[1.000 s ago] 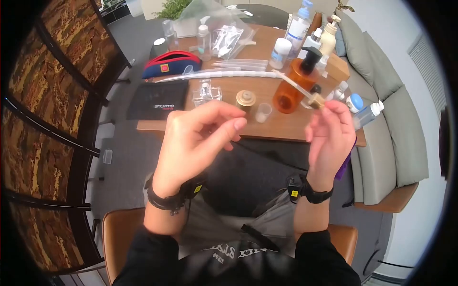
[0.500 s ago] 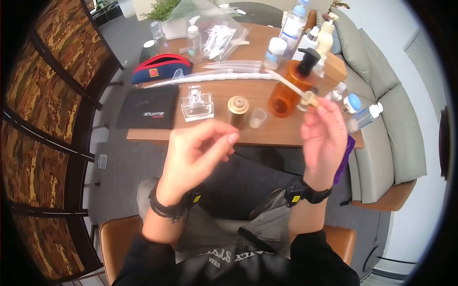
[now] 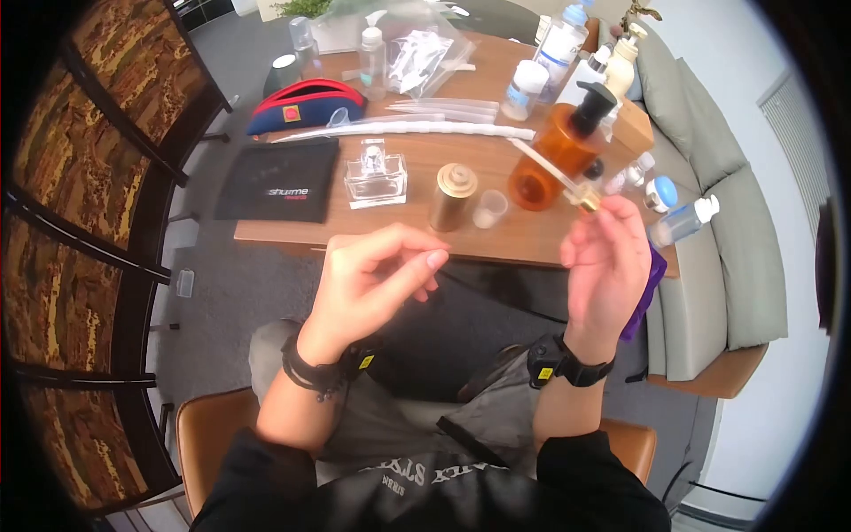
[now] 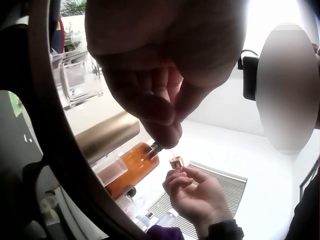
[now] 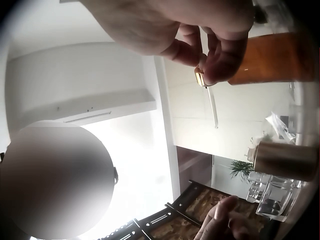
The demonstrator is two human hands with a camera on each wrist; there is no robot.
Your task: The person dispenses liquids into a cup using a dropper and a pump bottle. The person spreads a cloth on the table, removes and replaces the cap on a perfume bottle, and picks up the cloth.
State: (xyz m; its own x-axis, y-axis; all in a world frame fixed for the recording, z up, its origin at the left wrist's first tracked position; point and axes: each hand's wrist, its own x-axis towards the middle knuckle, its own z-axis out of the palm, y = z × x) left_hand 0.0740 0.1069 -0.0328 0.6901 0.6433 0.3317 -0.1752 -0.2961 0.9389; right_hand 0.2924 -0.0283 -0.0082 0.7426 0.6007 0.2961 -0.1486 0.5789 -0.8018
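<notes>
My right hand pinches the gold cap of a dropper between thumb and fingertips, its thin clear tube slanting up and left in front of an amber pump bottle. In the right wrist view the gold collar and glass tube show below the fingertips. My left hand hovers before the table's front edge, fingers loosely curled, with nothing visible in it. Beyond it stand a gold bottle, a small clear cup and a square glass bottle.
A black pouch and a red-and-blue case lie at the table's left. Long white strips cross the middle. Several bottles, among them a white-lidded one, stand at the back right; a clear bottle lies near the right edge.
The head view has shifted slightly. Compared with a second ago, my left hand is lower in view and no longer overlaps the table edge. My right hand still pinches the dropper.
</notes>
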